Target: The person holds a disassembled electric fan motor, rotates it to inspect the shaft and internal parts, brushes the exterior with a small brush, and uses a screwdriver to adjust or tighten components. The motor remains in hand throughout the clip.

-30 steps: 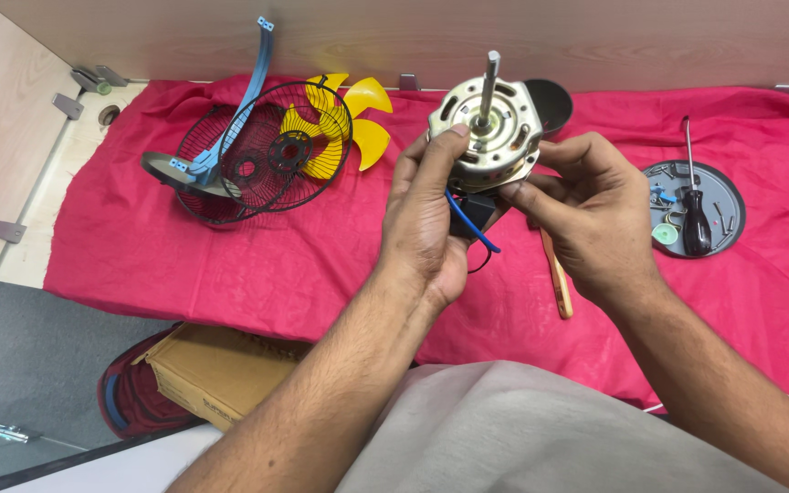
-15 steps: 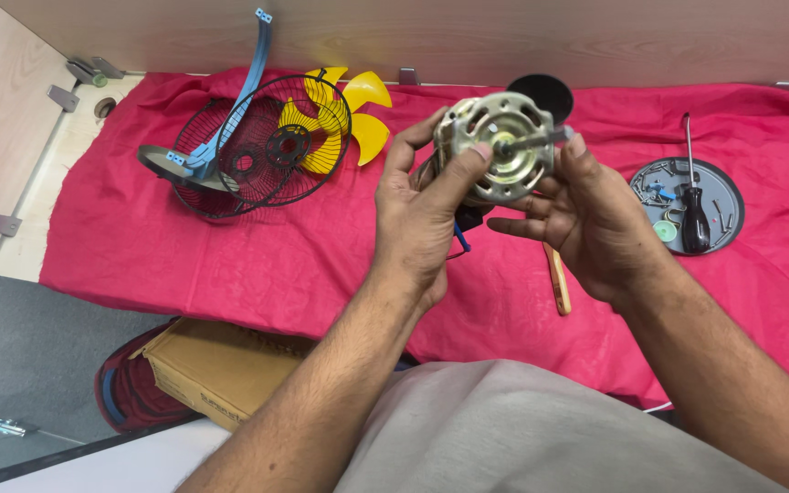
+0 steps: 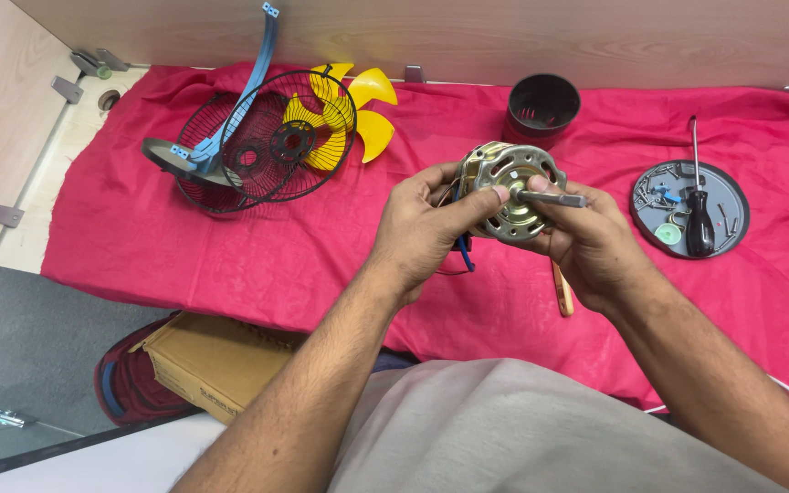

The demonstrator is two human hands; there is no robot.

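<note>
A round metal fan motor [image 3: 510,183] with a steel shaft [image 3: 554,197] is held over the red cloth [image 3: 230,265]. My left hand [image 3: 426,228] grips its left side, thumb across the front face. My right hand [image 3: 586,242] cups the right side and underside, thumb and fingers around the shaft, which points to the right. Blue and black wires [image 3: 461,251] hang from the motor behind my left hand.
A black wire fan guard [image 3: 257,151] with a blue stand and a yellow fan blade [image 3: 358,119] lies at the back left. A black plastic cup-shaped cover [image 3: 542,105] stands behind the motor. At right, a round plate [image 3: 732,215] holds screws and a screwdriver [image 3: 698,210]. A wooden handle [image 3: 562,297] lies on the cloth. A cardboard box [image 3: 221,361] sits below.
The motor has been tipped over: its shaft pointed up, then toward me, and now points right. Both hands lowered slightly with it.
</note>
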